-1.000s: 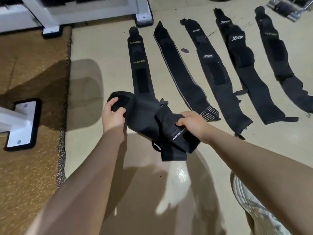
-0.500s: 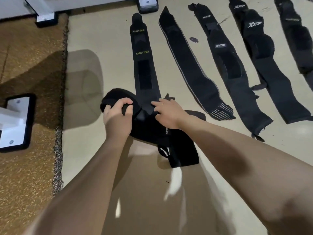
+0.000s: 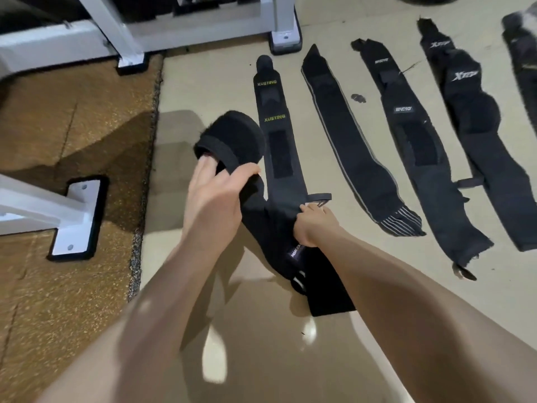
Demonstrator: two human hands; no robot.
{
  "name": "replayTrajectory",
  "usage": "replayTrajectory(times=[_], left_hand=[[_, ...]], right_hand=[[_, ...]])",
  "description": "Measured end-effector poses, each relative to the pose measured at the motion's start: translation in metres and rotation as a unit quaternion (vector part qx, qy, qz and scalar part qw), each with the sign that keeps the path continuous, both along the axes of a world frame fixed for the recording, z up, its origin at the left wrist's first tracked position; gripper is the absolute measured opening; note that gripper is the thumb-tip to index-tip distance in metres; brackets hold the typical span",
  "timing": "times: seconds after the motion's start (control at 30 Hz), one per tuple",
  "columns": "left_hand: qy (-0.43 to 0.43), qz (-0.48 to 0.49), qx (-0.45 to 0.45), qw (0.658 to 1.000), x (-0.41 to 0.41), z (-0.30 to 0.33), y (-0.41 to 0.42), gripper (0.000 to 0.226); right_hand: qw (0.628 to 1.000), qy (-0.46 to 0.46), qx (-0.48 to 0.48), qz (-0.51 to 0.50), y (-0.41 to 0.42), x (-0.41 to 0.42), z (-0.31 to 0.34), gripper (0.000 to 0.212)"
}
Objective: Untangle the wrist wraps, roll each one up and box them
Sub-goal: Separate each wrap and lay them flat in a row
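One head-worn, wide-angle camera looked forward and steeply down past both forearms onto the floor (image 3: 203, 82). The hands sat close, mid-frame; a row of straps (image 3: 343, 146) lay beyond them, a white frame (image 3: 139, 33) along the top edge. No second view was supplied.

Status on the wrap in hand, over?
Left hand grips curled end of the held wrap; right hand pinches its middle. Its tail lies on the floor, overlapping the flat XUEYING wrap. No box in view.
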State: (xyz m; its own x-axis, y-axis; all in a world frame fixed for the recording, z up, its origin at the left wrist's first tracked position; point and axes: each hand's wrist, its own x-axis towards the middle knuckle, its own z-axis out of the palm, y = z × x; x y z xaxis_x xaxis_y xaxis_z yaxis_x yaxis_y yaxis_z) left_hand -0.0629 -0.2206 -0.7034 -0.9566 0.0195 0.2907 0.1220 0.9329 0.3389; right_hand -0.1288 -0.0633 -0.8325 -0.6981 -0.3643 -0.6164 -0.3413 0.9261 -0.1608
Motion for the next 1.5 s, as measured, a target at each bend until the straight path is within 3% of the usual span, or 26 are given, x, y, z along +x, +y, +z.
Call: replayTrajectory(times=[0.13,0.2,0.27,0.37,0.5,0.57,0.63,0.7,0.77,0.87,0.93,1.0,1.13,1.17,1.23,1.3,1.4,1.5], left_hand=[[-0.006,-0.021,0.026,0.999,0.023,0.01,0.006,0.07],[0.039,-0.009,0.019,0.999,0.036,0.022,0.017,0.064],[0.068,0.016,0.023,0.997,0.05,0.034,0.026,0.055],[-0.051,0.042,0.054,0.996,0.069,0.059,0.04,0.05],[-0.147,0.005,0.091,0.985,0.095,0.081,0.053,0.05],[-0.163,-0.004,0.159,0.974,0.105,0.088,0.061,0.043],[-0.162,0.006,0.252,0.954,0.113,0.098,0.071,0.036],[-0.166,0.01,0.311,0.936,0.119,0.111,0.083,0.032],[-0.164,0.0,0.338,0.927,0.124,0.122,0.093,0.032],[-0.145,-0.015,0.341,0.929,0.133,0.13,0.105,0.02],[-0.131,-0.017,0.317,0.939,0.133,0.132,0.114,0.011],[-0.132,-0.018,0.282,0.95,0.129,0.134,0.124,0.009],[-0.186,-0.054,0.088,0.977,0.134,0.131,0.146,0.018],[-0.187,-0.046,0.088,0.977,0.136,0.128,0.15,0.018],[-0.176,-0.016,0.169,0.97,0.142,0.124,0.158,0.015],[-0.179,-0.015,0.239,0.954,0.147,0.124,0.17,0.035],[-0.197,-0.031,0.217,0.956,0.154,0.125,0.187,0.065],[-0.191,-0.02,0.22,0.956,0.157,0.124,0.196,0.07]], right_hand=[[0.961,-0.04,-0.216,-0.168,0.022,0.014,0.024,0.034],[0.936,-0.044,-0.278,-0.213,0.041,0.026,0.046,0.024],[0.926,-0.041,-0.292,-0.235,0.057,0.039,0.073,0.028],[0.916,-0.056,-0.303,-0.256,0.069,0.056,0.115,0.036],[0.792,-0.135,-0.423,-0.42,0.073,0.087,0.17,0.023],[0.718,-0.15,-0.481,-0.48,0.078,0.105,0.196,0.012],[0.653,-0.13,-0.506,-0.549,0.089,0.121,0.215,0.017],[0.608,-0.126,-0.531,-0.577,0.103,0.134,0.228,0.018],[0.613,-0.125,-0.537,-0.566,0.113,0.144,0.242,0.015],[0.686,-0.123,-0.502,-0.513,0.123,0.154,0.261,0.019],[0.691,-0.112,-0.502,-0.509,0.126,0.158,0.268,0.022],[0.667,-0.051,-0.501,-0.549,0.131,0.159,0.267,0.013],[0.529,0.055,-0.531,-0.66,0.174,0.153,0.256,0.012],[0.532,0.058,-0.53,-0.658,0.188,0.152,0.253,0.014],[0.576,0.036,-0.518,-0.631,0.203,0.154,0.248,0.021],[0.617,0.041,-0.504,-0.603,0.206,0.158,0.242,0.027],[0.66,0.097,-0.489,-0.562,0.214,0.159,0.238,0.034],[0.683,-0.068,-0.523,-0.506,0.226,0.161,0.247,0.028]])
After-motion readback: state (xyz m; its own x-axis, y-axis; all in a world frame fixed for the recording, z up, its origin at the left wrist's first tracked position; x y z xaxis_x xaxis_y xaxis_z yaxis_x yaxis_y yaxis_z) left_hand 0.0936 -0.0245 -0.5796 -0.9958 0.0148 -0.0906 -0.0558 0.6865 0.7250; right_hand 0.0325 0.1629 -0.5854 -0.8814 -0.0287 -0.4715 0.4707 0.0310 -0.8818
